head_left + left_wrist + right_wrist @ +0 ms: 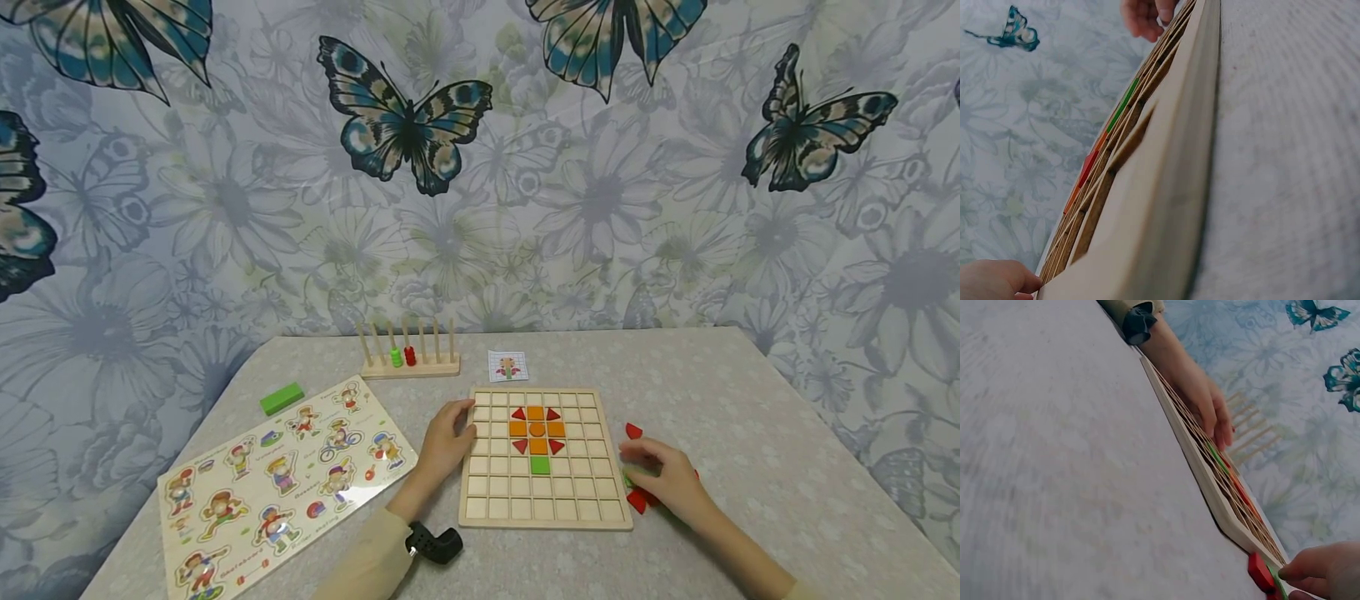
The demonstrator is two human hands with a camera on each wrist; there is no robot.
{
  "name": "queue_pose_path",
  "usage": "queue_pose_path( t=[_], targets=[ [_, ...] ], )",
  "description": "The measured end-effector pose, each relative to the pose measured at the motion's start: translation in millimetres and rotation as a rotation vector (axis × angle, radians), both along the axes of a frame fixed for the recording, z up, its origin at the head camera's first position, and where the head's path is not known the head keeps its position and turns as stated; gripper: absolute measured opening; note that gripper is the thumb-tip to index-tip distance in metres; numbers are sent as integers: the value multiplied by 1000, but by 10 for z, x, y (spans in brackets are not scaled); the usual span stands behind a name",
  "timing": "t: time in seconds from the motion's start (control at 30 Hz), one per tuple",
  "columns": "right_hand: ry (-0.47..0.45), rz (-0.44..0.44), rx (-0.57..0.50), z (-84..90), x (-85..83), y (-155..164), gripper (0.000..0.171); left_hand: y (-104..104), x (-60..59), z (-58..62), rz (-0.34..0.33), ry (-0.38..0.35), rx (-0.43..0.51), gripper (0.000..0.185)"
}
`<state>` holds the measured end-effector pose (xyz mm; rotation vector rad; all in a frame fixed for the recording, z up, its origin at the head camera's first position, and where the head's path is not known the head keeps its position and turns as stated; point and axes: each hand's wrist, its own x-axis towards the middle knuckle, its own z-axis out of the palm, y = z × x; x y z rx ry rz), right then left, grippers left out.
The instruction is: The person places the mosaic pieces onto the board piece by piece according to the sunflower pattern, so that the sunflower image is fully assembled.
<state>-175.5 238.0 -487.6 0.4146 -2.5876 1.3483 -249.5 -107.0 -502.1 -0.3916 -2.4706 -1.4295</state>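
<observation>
A wooden grid board [498, 507] lies flat on the table. Orange squares, an orange circle [537, 430], red triangles [519, 413] and a green square [540, 465] sit in its cells. At the board's left edge, my left hand [447, 440] holds the frame with thumb and fingers. Off the right edge, my right hand [666, 477] is lowered over loose pieces, its thumb and index finger apart in the head view. A green piece [1280, 586] touches its fingertips in the right wrist view, beside a red piece [1260, 572]. The hand partly covers the pile.
A pattern card [508, 367] lies behind the board, with a wooden peg stand [442, 367] holding green and red beads to its left. A picture puzzle board [247, 492] and a green block [282, 399] are at left. Patterned fabric [480, 233] hangs behind the table.
</observation>
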Motion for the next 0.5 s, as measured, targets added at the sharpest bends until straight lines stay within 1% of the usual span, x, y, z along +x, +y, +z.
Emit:
queue_pose_path(
  t=[0.2,0.3,0.4,0.5],
  targets=[
    [-44,-28,21,28,77,147,30,2,-7,-14,-2,8,-2,40],
    [-58,-14,39,14,79,170,31,1,4,-6,3,15,-4,40],
    [-56,-18,51,-13,73,171,31,2,15,6,9,16,-4,40],
    [-49,-50,53,-29,71,160,30,3,16,6,8,16,-6,40]
  ],
)
